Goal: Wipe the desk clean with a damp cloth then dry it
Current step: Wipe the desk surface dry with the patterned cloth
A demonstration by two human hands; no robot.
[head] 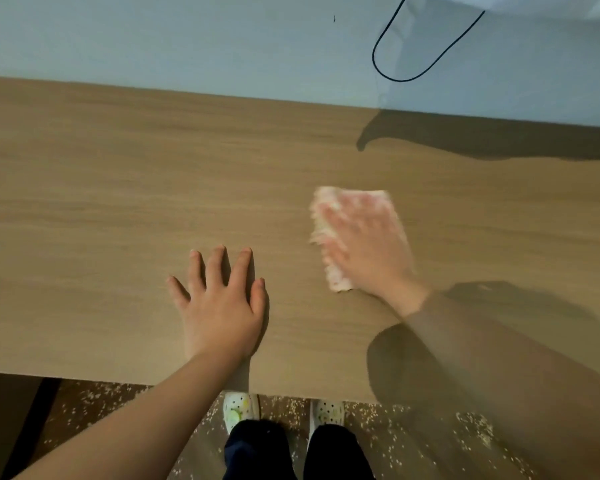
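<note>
One wide wooden desk [118,202] across most of the view. Beyond the desk's far edge, pale blue-grey wall [187,39]. Below the desk's near edge, dark floor [94,407] speckled with pale flecks. Across the desk's near right part, blurred right forearm in a brownish sleeve [499,358], hiding that stretch of the top, with dark shadow on the desk beside it. Left hand [219,306] flat on the desk near its front edge, palm down, fingers straight and spread, holding nothing. Right hand [364,244] further in on the desk, to the right of the left hand, heavily blurred, pressed flat on top of the cloth, fingers seemingly straight rather than curled round it. Pink-and-white cloth [326,216] lying on the desk under that hand, showing past the fingertips and along the hand's left side. Above the desk's far right, thin black cable [400,80] looping down against the wall, clear of the desk top. Under the desk's near edge, two pale perforated shoes [238,408] below dark trouser legs [257,452].
</note>
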